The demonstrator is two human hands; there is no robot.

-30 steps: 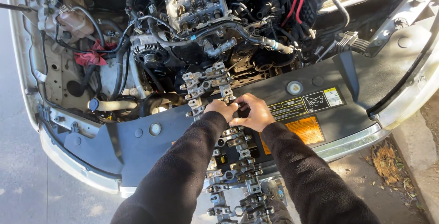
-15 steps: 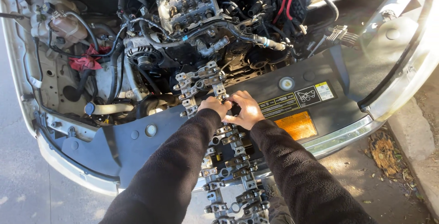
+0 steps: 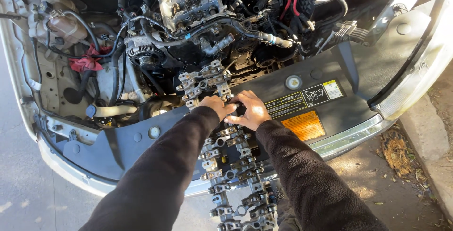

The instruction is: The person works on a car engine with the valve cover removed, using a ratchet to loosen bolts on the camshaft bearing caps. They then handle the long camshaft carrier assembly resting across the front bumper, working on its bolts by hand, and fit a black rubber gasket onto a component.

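Observation:
A long grey metal rocker-arm assembly (image 3: 231,165) lies across the black plastic radiator cover (image 3: 330,99) at the front of an open engine bay, its far end (image 3: 203,82) pointing toward the engine. My left hand (image 3: 214,106) and my right hand (image 3: 250,111) sit side by side on the middle of this assembly, fingers curled onto its metal pieces. Both arms wear dark fleece sleeves. What the fingertips pinch is hidden under the hands.
The exposed cylinder head (image 3: 188,0) is behind the assembly, with an alternator (image 3: 144,56), hoses and a red rag (image 3: 87,61) to the left. A coolant reservoir (image 3: 56,21) sits far left. Yellow and orange labels (image 3: 302,122) mark the cover. Concrete ground and a kerb lie below.
The view shifted slightly, so the car sits a little lower and left in frame. Both hands stay on the same spot of the assembly, with the right fingers spread a bit more.

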